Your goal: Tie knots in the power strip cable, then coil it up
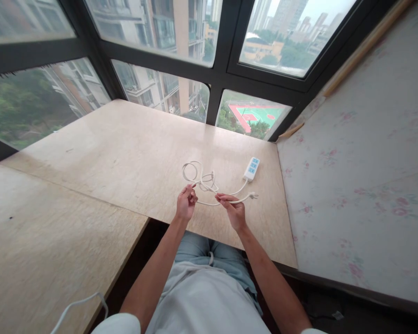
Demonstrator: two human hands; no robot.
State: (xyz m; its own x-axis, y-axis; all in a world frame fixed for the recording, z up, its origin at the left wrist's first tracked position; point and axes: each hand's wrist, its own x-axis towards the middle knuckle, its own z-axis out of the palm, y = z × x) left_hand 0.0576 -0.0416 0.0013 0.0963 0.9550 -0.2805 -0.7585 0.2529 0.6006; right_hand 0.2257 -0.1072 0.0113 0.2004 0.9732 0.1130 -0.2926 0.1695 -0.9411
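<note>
A white power strip (251, 169) with blue socket faces lies on the stone-patterned counter, to the right of my hands. Its white cord (207, 203) runs in loose, crossing loops on the counter and up to my fingers. My left hand (187, 202) is closed on a length of the cord, at the near left side of the loops. Between thumb and fingers of my right hand (231, 208) another stretch of cord is pinched. The plug (253, 195) sticks out at the cord's end, just right of my right hand and below the power strip.
The counter (139, 153) reaches to dark-framed windows (216, 93) at the back. A flowered wall (351, 185) bounds it on the right. At lower left, a second counter section (48, 241) carries another white cable (78, 301) that hangs over its edge.
</note>
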